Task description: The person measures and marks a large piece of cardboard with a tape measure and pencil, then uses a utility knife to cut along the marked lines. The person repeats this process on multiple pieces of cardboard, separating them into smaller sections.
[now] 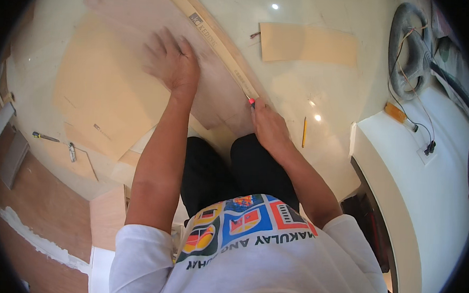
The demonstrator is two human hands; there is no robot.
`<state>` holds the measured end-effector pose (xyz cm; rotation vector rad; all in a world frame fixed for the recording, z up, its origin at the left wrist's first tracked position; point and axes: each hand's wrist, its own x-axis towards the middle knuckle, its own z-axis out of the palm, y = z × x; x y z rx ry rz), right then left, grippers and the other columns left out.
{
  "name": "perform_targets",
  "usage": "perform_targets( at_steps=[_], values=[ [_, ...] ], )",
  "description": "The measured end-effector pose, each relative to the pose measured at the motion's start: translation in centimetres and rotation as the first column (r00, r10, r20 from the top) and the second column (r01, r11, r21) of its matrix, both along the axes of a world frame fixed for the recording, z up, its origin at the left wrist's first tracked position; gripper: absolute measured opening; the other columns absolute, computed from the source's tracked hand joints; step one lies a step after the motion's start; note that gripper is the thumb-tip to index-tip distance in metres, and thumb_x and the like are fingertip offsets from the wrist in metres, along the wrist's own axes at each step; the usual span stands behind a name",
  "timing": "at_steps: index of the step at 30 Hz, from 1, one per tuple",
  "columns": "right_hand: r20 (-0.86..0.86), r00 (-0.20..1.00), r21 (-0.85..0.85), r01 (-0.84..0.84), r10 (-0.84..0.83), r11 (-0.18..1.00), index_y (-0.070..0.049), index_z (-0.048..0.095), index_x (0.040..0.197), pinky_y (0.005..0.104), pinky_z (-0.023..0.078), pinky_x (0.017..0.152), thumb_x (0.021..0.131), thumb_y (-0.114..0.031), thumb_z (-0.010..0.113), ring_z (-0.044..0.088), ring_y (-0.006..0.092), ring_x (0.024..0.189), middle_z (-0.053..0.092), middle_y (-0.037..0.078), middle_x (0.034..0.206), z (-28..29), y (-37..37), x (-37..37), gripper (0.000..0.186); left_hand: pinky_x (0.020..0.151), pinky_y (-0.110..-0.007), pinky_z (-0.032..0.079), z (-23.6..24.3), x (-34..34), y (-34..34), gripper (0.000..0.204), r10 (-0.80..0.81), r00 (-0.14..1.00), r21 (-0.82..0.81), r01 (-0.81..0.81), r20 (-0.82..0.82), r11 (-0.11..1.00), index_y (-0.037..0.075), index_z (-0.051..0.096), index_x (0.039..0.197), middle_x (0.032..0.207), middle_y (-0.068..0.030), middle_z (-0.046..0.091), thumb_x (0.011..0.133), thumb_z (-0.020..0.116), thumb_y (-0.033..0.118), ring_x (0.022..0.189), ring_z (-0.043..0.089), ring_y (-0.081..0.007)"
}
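A thin, pale reddish-brown board (216, 87) lies in front of my knees, with a light wooden strip (218, 45) along its right edge. Over the board my left hand (172, 63) is spread, its fingers somewhat blurred; whether it touches the surface I cannot tell. My right hand (270, 128) is closed round a screwdriver (251, 102) with a red and dark handle, partly covered by the fingers. Its thin metal shaft points up and left at the near end of the strip.
A yellow pencil (304, 132) and a tan rectangular sheet (309, 44) lie on the glossy floor at right. Larger tan sheets (100, 86) spread at left, near a utility knife (45, 136) and a small metal tool (72, 152). A dusty grey wheel-shaped object (409, 52) stands far right, with wires.
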<state>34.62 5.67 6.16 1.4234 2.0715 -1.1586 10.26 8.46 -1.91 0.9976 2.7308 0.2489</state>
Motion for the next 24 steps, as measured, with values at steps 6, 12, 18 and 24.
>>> perform_targets(
  at_steps=[6, 12, 18, 24],
  values=[
    [0.006, 0.999, -0.063, 0.053, -0.052, 0.997, 0.001, 0.051, 0.107, 0.0567, 0.05, 0.072, 0.103, -0.027, 0.049, 0.064, 0.0503, 0.083, 0.065, 0.031, 0.088, -0.9, 2.0, -0.3, 0.028, 0.112, -0.069, 0.018, -0.9, -1.4, 0.1, 0.058, -0.084, 0.987, 0.033, 0.089, -0.134, 0.995, 0.013, 0.045, 0.15, 0.157, -0.016, 0.039, 0.102, 0.042, 0.046, 0.145, 0.028, -0.0439],
    [-0.003, 0.974, -0.169, 0.221, -0.225, 0.96, 0.0, 0.052, 0.114, 0.0575, 0.048, 0.077, 0.101, -0.025, 0.051, 0.062, 0.0518, 0.091, 0.065, 0.032, 0.093, 4.5, 7.4, -2.8, 0.029, 0.101, -0.064, 0.033, 2.3, -10.4, 3.9, 0.042, -0.349, 0.915, 0.169, 0.384, -0.202, 0.908, 0.009, 0.057, 0.131, 0.135, -0.0138, 0.057, 0.096, 0.058, 0.032, 0.126, 0.049, -0.0381],
    [-0.168, 0.929, -0.06, 0.324, -0.329, 0.944, 0.0, 0.052, 0.112, 0.057, 0.047, 0.075, 0.103, -0.026, 0.051, 0.062, 0.0523, 0.089, 0.065, 0.032, 0.091, 0.8, 9.8, -10.3, 0.028, 0.102, -0.056, 0.037, -1.0, -24.9, 15.2, 0.038, -0.19, 0.863, 0.303, 0.358, -0.468, 0.883, 0.006, 0.061, 0.125, 0.131, -0.0138, 0.06, 0.098, 0.057, 0.033, 0.119, 0.055, -0.0376],
    [-0.303, 0.893, -0.049, 0.333, -0.332, 0.942, 0.001, 0.051, 0.11, 0.0556, 0.048, 0.073, 0.103, -0.027, 0.05, 0.061, 0.0512, 0.084, 0.063, 0.03, 0.088, -2.7, 15.4, -21.6, 0.028, 0.093, -0.049, 0.046, -1.5, -28.9, 20.5, 0.041, -0.192, 0.979, 0.333, 0.202, -0.062, 0.921, 0.004, 0.071, 0.106, 0.105, -0.0167, 0.068, 0.101, 0.05, 0.04, 0.102, 0.061, -0.039]
  ],
)
